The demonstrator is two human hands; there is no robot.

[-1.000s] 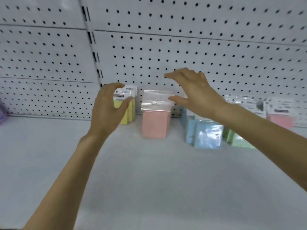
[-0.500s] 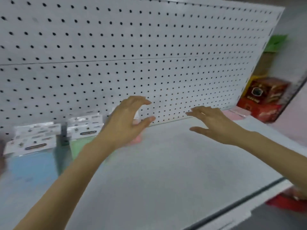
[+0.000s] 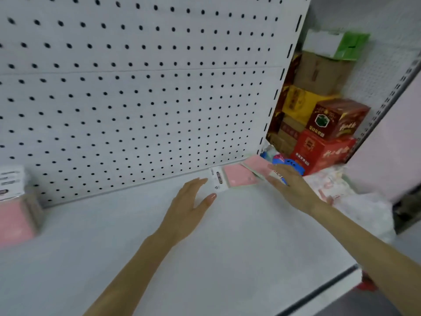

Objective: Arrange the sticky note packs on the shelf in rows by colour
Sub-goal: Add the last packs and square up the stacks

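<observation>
Nothing legible to me: header label on flat pink sticky note pack [image 3: 237, 177], white script on red cardboard box [image 3: 319, 153], both blurred.

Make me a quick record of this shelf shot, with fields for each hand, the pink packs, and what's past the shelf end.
left hand: open, fingertips by the white header of the flat pack
right hand: open, reaching over the second pack; contact unclear
flat pack: pink, lying on the shelf by the pegboard
second pack: pink, lying flat at the shelf's right end
upright pack: pink, far left, blurred
boxes: red, yellow and brown, stacked beyond the shelf end
</observation>
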